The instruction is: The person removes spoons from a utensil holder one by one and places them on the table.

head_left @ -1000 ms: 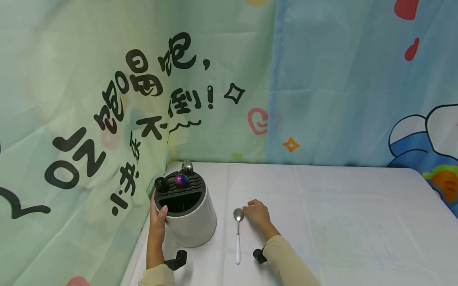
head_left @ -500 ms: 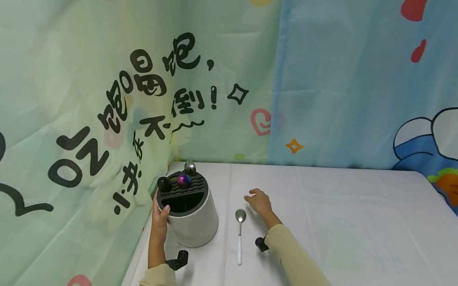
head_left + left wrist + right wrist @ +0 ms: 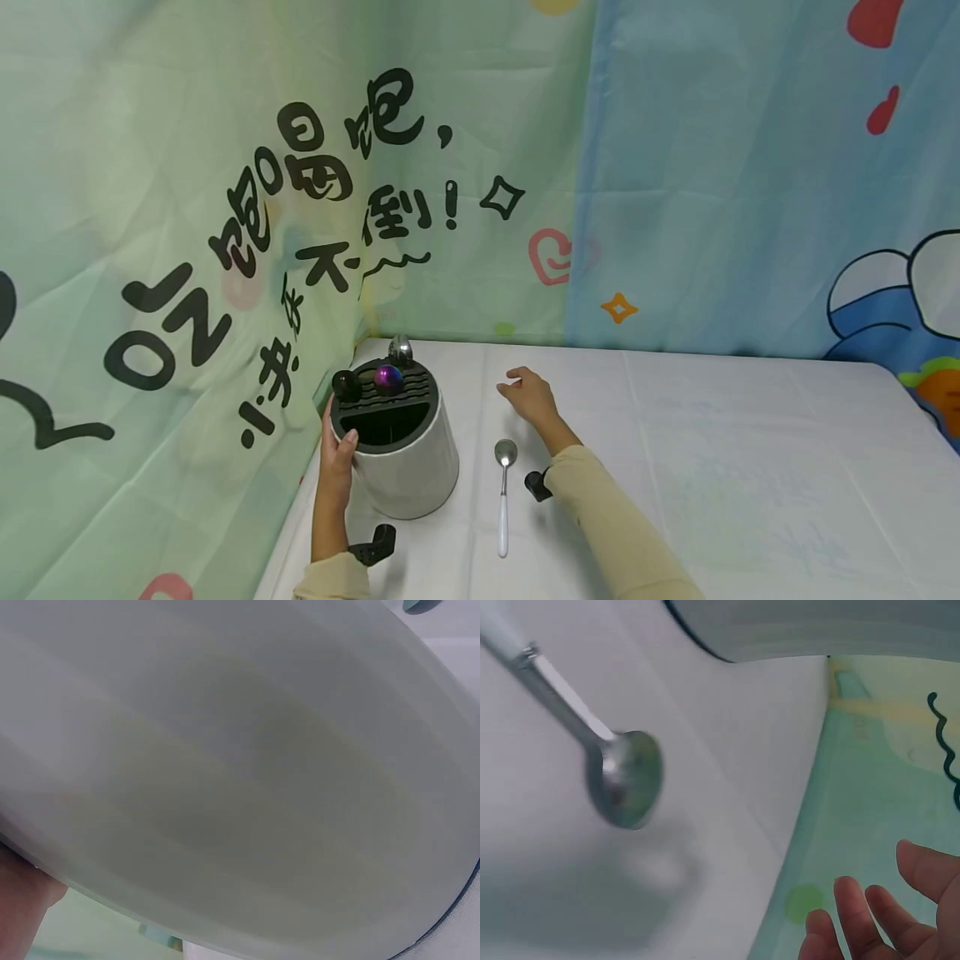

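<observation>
A white cylindrical utensil holder point(image 3: 408, 479) with a black slotted lid stands at the table's left side. My left hand point(image 3: 335, 465) grips its left side, thumb at the rim; in the left wrist view the holder's white wall point(image 3: 240, 780) fills most of the picture. Out of the lid stick a silver spoon bowl point(image 3: 401, 351), a shiny purple-blue rounded end point(image 3: 388, 380) and a black rounded end point(image 3: 347, 386). A spoon point(image 3: 506, 452) with a white handle lies right of the holder. Beyond it, above the table, my right hand point(image 3: 531, 396) holds nothing, fingers loosely bent point(image 3: 900, 922).
A white cloth point(image 3: 720, 467) covers the table. Patterned fabric point(image 3: 465, 300) hangs along the back and the left side, close beside the holder. Black wrist camera mounts point(image 3: 373, 546) sit on both forearms.
My right hand has moved away from the spoon's bowl, towards the back of the table and slightly left. The left hand, holder and spoon stay in place while the head view shifts slightly.
</observation>
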A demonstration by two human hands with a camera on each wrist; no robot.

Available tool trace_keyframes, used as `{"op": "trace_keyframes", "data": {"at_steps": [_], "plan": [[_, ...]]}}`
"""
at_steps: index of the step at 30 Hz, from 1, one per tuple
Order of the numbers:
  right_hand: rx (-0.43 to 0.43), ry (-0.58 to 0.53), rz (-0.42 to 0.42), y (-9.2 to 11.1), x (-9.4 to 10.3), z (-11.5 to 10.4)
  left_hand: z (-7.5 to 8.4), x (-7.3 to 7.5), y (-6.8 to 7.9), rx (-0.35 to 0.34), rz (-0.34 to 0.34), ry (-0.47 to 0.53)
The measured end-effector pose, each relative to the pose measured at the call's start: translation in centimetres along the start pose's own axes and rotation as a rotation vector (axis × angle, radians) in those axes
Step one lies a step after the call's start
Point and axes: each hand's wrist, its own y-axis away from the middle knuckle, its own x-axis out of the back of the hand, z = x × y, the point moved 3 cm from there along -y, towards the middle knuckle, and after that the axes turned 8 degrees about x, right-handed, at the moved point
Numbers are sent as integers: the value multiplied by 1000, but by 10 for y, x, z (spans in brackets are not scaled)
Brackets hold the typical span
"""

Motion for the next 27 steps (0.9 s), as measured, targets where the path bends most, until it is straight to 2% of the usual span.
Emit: {"op": "trace_keyframes", "data": {"at_steps": [9,17,27], "plan": [[92,-25,-19,-9,3,-36,-1,0,0,21,6,-1],[167,-66,-24,-10,5,-63,0,-1,1,-6,-5,1],[262,-113,-52,-10,-1,-95,1,-1,0,-5,-13,4]]}}
